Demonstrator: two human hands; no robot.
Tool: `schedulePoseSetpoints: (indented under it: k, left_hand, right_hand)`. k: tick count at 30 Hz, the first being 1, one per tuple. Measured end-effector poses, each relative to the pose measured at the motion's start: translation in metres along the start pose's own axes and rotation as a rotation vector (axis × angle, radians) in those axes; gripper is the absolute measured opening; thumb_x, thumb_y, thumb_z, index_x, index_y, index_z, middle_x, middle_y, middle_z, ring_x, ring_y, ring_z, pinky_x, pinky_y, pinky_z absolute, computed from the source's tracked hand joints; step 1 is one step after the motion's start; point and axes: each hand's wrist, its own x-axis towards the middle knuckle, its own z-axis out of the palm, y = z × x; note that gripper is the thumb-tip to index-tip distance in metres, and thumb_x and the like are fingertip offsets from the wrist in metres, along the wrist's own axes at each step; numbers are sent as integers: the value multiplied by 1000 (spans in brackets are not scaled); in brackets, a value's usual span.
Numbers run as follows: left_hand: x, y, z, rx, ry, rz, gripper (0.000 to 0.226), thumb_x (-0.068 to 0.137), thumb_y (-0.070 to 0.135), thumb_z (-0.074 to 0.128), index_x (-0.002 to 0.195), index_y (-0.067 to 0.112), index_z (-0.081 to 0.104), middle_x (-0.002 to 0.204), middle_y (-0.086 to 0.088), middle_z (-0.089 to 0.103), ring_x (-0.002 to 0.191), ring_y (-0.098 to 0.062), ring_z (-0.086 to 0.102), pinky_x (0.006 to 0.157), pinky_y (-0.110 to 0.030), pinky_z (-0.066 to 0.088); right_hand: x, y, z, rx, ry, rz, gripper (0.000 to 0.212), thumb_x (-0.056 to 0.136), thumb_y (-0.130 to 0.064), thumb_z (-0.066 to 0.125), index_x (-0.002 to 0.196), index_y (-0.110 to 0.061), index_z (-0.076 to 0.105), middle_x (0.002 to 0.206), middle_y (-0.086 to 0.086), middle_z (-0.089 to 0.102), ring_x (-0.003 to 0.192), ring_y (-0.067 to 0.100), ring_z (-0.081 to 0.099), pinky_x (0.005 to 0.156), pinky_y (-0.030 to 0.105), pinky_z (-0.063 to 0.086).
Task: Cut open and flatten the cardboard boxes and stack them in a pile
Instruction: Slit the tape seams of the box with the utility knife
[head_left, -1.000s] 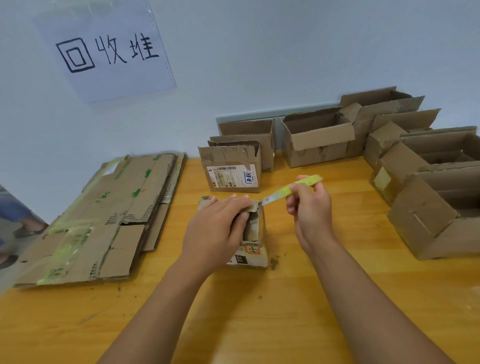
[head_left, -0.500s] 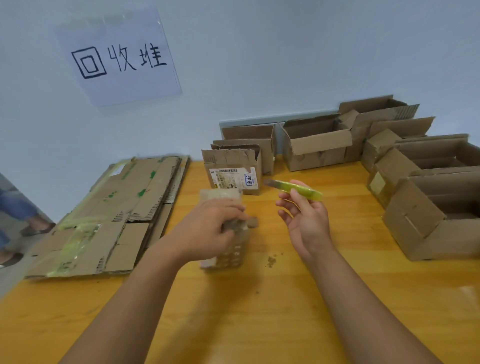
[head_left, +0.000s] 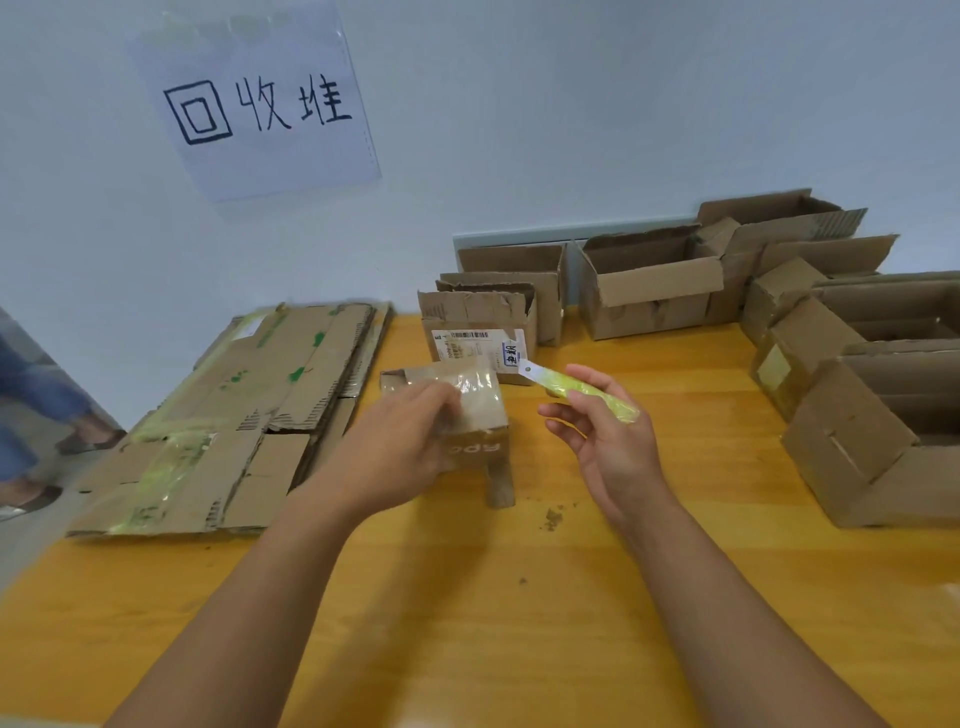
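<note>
Turned since before, small box in left hand; right hand holds knife

Near worktop: bare wood by my forearms, room to pass.
Left: flattened pile lies low, passable above.
Back: upright open boxes along wall.
Right: large open boxes block that side.

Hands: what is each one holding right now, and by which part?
Left hand grips the small taped brown cardboard box by its top face. Right hand holds the yellow-green utility knife by its handle.
</note>
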Motion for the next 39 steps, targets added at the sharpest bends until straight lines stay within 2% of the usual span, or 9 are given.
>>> schedulePoseSetpoints:
  k: [2,6,9,14,19,25,29,34,39]
  left_hand:
    - [2,-7,0,-59,-1,-2,34,90,19,61,121,30,50,124,11,51,107,-6,46,86,-24,41]
    - [16,-6,6,71,-11,29,66,87,52,66,144,29,42,138,10,42,130,-14,32,108,-32,31]
    - [25,-4,4,89,-27,42,59,91,45,64,143,27,44,133,8,43,127,-14,34,104,-28,31]
    - [18,-4,0,-45,-149,74,52,91,41,65,137,26,46,133,13,36,120,-5,34,95,-22,35]
    - [17,-3,10,-71,-91,18,56,88,61,56,132,28,47,132,16,39,113,-5,43,82,-24,42]
    - [19,-8,17,-77,-51,30,54,87,60,57,130,30,45,123,13,43,104,-7,46,70,-14,35]
    - [19,-8,19,-75,-36,31,53,88,57,58,131,29,44,122,12,44,102,-9,45,70,-14,34]
    - [17,-7,19,-61,-7,36,53,89,59,57,130,28,44,126,9,47,102,-10,44,78,-28,39]
    - [17,-5,20,-52,11,31,54,88,55,59,131,26,45,127,7,49,104,-8,42,79,-25,34]
  right_hand:
    - [-2,2,2,-39,-17,-5,24,97,-2,56,115,-15,66,104,13,74,88,26,72,76,31,58]
    - [-5,4,5,-110,-51,-18,24,98,-5,57,116,-17,65,111,14,73,96,30,72,83,34,58]
    - [-5,3,4,-107,-43,-27,23,98,-6,57,117,-17,65,113,14,72,98,31,72,85,37,58]
    - [-4,1,4,-108,-18,-33,21,98,-3,53,111,-13,66,100,16,74,88,30,73,74,33,57]
    - [-10,3,7,-260,-31,-105,19,96,0,54,105,-12,67,86,12,76,83,29,75,74,31,59]
    - [-9,8,6,-343,-14,-142,22,96,-1,56,101,-18,67,88,11,75,82,24,75,72,27,59]
    - [-8,9,5,-341,-28,-122,22,95,0,55,101,-17,68,87,6,76,84,23,75,74,31,59]
    - [-9,11,5,-281,15,-118,22,93,6,54,93,-11,67,79,8,75,82,27,75,73,33,58]
    - [-14,17,8,-283,14,-175,18,93,6,56,95,-10,64,84,12,74,83,27,75,74,34,60]
